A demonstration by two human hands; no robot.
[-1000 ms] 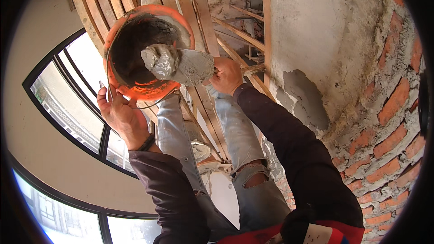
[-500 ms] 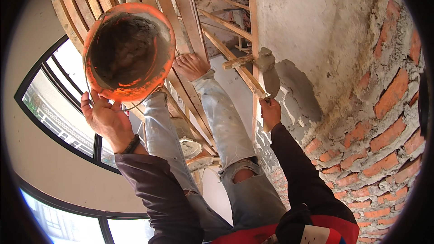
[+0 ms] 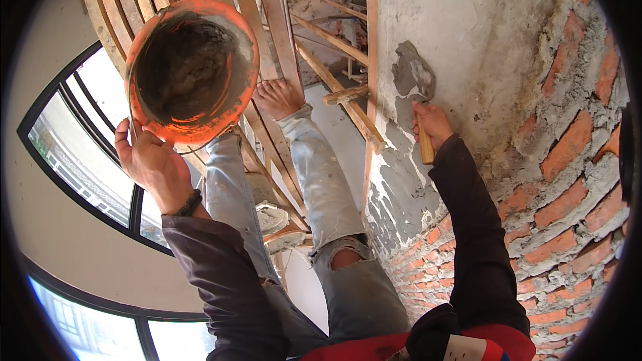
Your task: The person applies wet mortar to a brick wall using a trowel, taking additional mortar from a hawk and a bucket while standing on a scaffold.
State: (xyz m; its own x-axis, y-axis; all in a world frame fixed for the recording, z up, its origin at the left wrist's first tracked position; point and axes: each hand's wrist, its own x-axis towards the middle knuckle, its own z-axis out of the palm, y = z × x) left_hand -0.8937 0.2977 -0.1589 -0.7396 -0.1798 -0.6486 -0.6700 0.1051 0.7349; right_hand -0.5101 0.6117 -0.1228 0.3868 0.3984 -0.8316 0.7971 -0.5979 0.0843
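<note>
As the head view shows, the work on the wall (image 3: 468, 20) looks only partly done. Wet grey mortar (image 3: 404, 184) covers a ragged strip beside the wooden edge, with pale gaps showing through its lower part. Higher up, a smaller smear lies around the trowel (image 3: 426, 148), whose blade seems to be against the wall. The right hand (image 3: 436, 124) is clamped on its wooden handle. The left hand (image 3: 157, 168) has its fingers at the near rim of the orange bucket (image 3: 207, 136), beside its wire handle; whether they grip it, I cannot tell. That bucket sits over the planks (image 3: 264, 17), to the person's left, with plenty of mortar inside. Beyond the strip, the dry wall and rough bricks (image 3: 567, 147) have no fresh coat, so much appears left, if they are to be covered.
</note>
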